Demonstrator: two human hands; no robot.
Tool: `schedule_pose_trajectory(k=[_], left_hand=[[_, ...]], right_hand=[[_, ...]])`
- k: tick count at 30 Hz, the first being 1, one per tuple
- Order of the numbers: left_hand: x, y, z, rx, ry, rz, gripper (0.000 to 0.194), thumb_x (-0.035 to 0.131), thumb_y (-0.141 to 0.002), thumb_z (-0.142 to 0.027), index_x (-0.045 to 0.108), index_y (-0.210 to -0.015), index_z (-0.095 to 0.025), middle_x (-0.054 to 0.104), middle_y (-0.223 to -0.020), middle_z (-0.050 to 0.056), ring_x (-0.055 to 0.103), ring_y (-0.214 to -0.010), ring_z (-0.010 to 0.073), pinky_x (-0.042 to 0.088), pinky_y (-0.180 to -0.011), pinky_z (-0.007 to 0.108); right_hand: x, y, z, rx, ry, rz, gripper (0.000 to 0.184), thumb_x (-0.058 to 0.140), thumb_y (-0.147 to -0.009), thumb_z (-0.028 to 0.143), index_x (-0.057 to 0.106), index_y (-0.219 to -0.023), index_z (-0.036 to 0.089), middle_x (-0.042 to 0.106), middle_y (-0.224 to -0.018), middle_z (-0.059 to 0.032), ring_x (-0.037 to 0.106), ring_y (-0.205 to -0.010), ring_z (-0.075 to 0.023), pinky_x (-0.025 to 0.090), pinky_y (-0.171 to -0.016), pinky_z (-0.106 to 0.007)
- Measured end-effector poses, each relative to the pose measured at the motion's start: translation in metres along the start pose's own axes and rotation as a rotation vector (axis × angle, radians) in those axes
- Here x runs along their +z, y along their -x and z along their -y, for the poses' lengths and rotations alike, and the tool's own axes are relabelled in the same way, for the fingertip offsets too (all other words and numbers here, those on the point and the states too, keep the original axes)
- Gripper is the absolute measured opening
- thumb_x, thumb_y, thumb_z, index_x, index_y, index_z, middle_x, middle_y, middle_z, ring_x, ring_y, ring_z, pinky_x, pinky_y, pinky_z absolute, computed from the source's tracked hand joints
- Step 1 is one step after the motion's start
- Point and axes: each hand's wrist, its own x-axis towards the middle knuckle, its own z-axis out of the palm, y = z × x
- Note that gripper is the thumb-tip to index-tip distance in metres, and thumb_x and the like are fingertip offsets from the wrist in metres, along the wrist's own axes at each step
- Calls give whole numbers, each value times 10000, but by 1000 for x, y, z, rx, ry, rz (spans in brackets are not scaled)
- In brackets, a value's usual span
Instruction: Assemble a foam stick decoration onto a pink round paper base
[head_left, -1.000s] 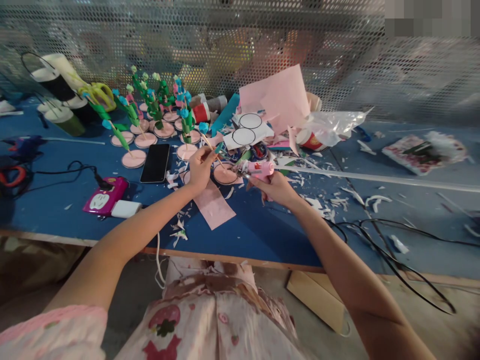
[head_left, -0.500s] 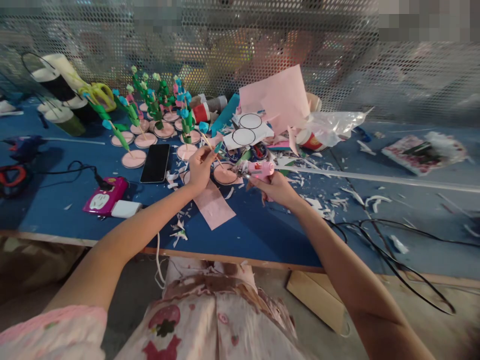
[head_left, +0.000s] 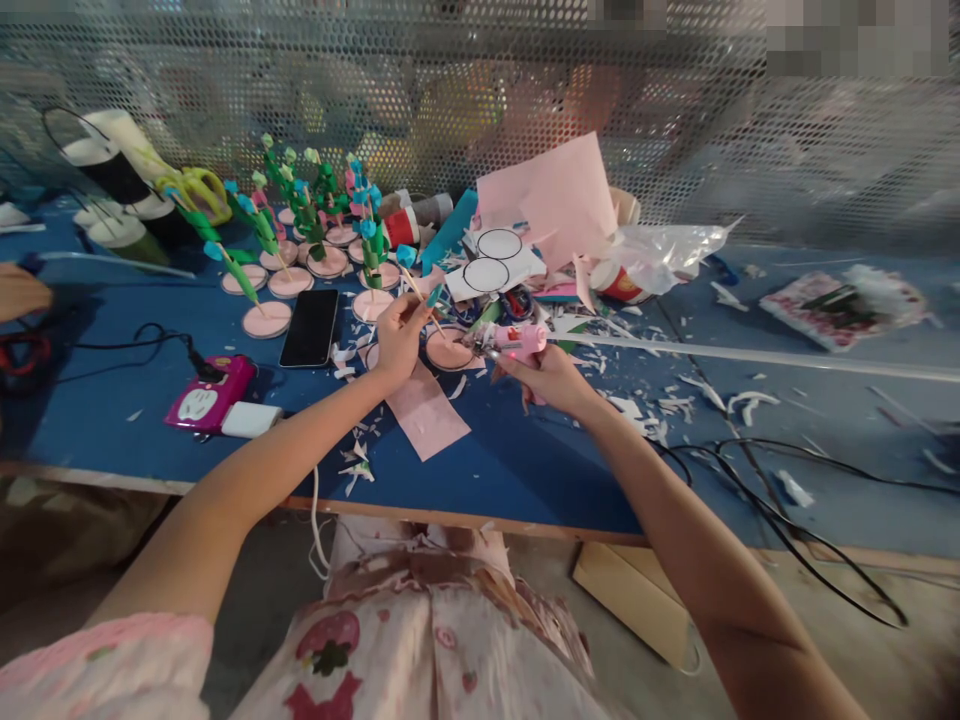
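My left hand (head_left: 397, 343) pinches a paper flower (head_left: 406, 256) on a thin wooden stick, with a blue top and a green leaf. The stick leans, its lower end at a round pink disc (head_left: 448, 352) with a dark rim on the table. My right hand (head_left: 553, 380) is wrapped round a pink hot glue gun (head_left: 525, 340), its nozzle pointing left at the disc beside the stick's foot. A long clear glue stick (head_left: 750, 354) runs out of the gun's back to the right. Below the disc lies a pink paper strip (head_left: 429, 412).
Finished-looking flowers on pink discs (head_left: 291, 281) stand at the back left, near a black phone (head_left: 309, 328) and a magenta power adapter (head_left: 206, 392). Another person's hand (head_left: 24, 292) is at the left edge. Paper scraps and a black cable (head_left: 750, 480) lie right.
Another person's hand has come in at the left edge, and the blue glue gun there has been moved left. My own hands have hardly moved.
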Motion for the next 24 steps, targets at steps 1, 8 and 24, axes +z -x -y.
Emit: schedule_pose_trajectory(k=[1,8,24], left_hand=[[0,0,0,-1,-1,-2,306,623,-753,-482,595,-712,-181,592,-643,1,612,-647,130,512,-652,258],[0,0,0,-7,10,-6,285,624,-761,-462,594,-718,-181,589,-648,-3,608,-647,127,511,-657,263],[1,0,0,-6,72,-2,253,617,-773,-422,563,-706,-184,585,-629,-21,584,-614,84,486,-622,212]], right_hand=[[0,0,0,0,-7,-1,338,615,-719,477,605,-607,158,437,-312,30,423,-271,-94,373,-282,-204],[1,0,-1,25,-33,-7,357,617,-714,505,630,-657,153,410,-303,41,415,-266,-101,390,-297,-227],[-2,3,-5,-122,-178,-82,467,622,-662,626,636,-658,159,435,-316,29,365,-262,-89,345,-294,-245]])
